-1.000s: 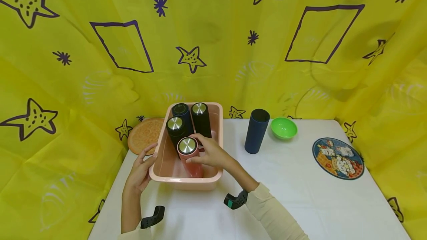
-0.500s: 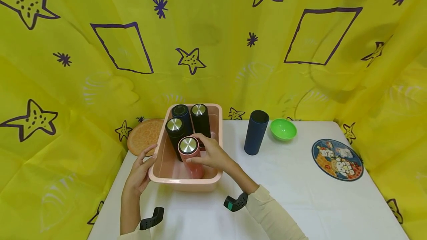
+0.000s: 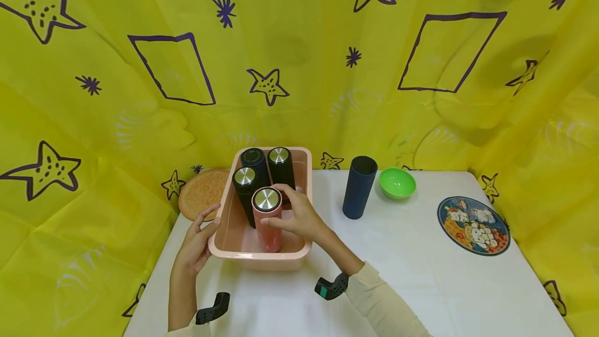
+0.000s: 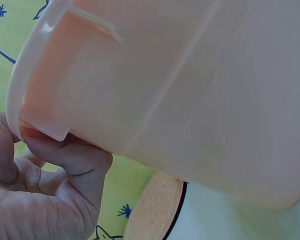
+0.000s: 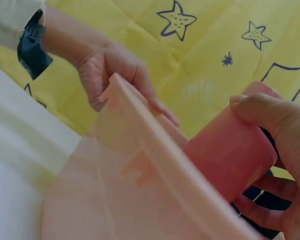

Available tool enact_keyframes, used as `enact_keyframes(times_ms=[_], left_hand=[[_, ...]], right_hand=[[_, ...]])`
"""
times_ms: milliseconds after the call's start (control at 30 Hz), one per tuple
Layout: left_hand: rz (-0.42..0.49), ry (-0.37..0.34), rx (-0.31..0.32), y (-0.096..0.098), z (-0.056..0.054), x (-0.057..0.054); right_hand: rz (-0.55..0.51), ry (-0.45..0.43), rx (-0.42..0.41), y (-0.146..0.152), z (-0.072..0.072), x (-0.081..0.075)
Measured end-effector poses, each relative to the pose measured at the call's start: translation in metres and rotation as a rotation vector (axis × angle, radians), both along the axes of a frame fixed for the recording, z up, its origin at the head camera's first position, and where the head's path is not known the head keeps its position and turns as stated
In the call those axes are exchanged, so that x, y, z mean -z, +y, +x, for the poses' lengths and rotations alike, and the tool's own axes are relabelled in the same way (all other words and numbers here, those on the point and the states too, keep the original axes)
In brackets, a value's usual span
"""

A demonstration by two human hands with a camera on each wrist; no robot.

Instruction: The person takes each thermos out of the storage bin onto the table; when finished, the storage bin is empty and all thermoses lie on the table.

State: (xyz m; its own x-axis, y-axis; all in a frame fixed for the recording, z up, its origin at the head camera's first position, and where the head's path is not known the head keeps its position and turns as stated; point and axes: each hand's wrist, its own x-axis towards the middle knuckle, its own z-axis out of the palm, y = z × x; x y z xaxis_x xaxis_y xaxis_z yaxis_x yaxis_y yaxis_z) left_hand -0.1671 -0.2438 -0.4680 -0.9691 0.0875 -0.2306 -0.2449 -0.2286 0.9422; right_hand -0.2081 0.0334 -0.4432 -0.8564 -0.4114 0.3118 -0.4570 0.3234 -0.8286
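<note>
Pink bottle (image 3: 269,233), silver lid (image 3: 267,199) up, in the peach tub's (image 3: 259,256) near end.
Its long axis is nearly upright; the right hand (image 3: 301,217) pinches it below the lid, the left hand (image 3: 194,243) grips the tub's rim.

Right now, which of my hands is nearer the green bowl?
Right. Your right hand, gripping the pink bottle, is left of the green bowl; your left hand, gripping the tub, is farther left.

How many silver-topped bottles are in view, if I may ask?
3, in the pink rectangular tub: a black cylindrical bottle at left, a second black bottle at back right, a pink cylindrical bottle in front.
</note>
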Motion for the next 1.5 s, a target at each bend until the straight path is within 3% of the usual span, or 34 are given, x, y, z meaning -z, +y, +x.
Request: enact_keyframes(times_ms=[533, 867, 1167, 1500], left_hand=[[-0.018, -0.004, -0.001, -0.002, -0.001, 0.0], [-0.021, -0.01, -0.005, 0.0, 0.0, 0.0], [-0.023, -0.011, -0.005, 0.0, 0.0, -0.001], [-0.009, -0.005, -0.006, 0.0, 0.0, 0.0]], right_hand=[[-0.145, 0.041, 0.02, 0.009, 0.003, -0.037], [-0.202, 0.127, 0.058, 0.019, 0.008, -0.058], [-0.256, 0.182, 0.114, 0.033, 0.012, -0.078], [-0.233, 0.246, 0.215, 0.051, 0.02, -0.096]])
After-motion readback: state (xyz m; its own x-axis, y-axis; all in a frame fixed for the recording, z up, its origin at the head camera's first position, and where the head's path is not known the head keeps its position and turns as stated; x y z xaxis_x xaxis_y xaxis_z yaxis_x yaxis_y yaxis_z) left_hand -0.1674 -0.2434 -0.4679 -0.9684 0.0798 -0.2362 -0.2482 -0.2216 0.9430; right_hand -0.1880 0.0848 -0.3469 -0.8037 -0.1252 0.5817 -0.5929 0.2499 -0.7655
